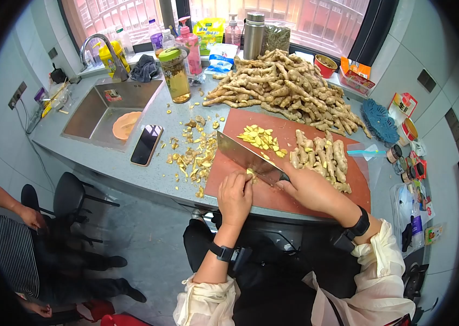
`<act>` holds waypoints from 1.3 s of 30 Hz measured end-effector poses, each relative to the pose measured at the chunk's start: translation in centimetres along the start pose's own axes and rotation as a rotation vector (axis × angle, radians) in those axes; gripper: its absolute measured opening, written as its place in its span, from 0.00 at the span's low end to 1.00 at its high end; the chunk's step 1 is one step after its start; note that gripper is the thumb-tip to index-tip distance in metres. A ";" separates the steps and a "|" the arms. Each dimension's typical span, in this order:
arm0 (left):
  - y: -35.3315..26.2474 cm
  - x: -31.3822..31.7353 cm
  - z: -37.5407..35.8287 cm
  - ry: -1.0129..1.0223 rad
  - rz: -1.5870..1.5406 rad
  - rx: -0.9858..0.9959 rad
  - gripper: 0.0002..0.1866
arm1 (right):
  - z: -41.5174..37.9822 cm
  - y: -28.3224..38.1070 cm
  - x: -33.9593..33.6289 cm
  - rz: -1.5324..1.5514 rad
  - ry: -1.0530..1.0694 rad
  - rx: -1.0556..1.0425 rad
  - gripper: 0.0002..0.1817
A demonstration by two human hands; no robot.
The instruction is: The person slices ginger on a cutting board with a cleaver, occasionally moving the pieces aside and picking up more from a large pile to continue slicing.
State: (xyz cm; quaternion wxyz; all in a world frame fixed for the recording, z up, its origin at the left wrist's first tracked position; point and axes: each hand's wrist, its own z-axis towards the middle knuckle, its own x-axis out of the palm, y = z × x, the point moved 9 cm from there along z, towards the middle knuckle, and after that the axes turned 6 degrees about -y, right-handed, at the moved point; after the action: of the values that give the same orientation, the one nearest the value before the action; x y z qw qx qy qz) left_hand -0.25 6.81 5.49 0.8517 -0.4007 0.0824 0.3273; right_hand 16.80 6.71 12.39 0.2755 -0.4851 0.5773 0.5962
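Note:
My right hand (301, 186) is wrapped round the handle of a broad cleaver (247, 157), its blade slanting over the reddish-brown cutting board (240, 120). My left hand (235, 196) has its fingers curled beside the blade, pressing on a small piece of ginger (250, 172) that mostly hides under them. Beyond the blade lies a pile of yellow ginger slices (261, 138). Several whole ginger roots (322, 155) are laid side by side on the right of the board.
A big heap of ginger (289, 87) covers the back of the counter. Trimmings (194, 155) lie left of the board, near a phone (147, 145) and a lidded tea bottle (177, 79). The sink (77, 117) is farther left. Another person (9, 244) stands at lower left.

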 end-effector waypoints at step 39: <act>0.1 -0.2 0.1 -0.020 -0.012 0.005 0.07 | -0.3 -0.7 0.6 0.078 -0.065 -0.089 0.24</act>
State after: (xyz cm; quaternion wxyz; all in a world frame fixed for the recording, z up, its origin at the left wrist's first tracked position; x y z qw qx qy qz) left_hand -0.50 6.83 5.64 0.8555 -0.3957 0.0724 0.3260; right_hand 17.31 6.45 11.60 0.2488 -0.4546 0.5594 0.6469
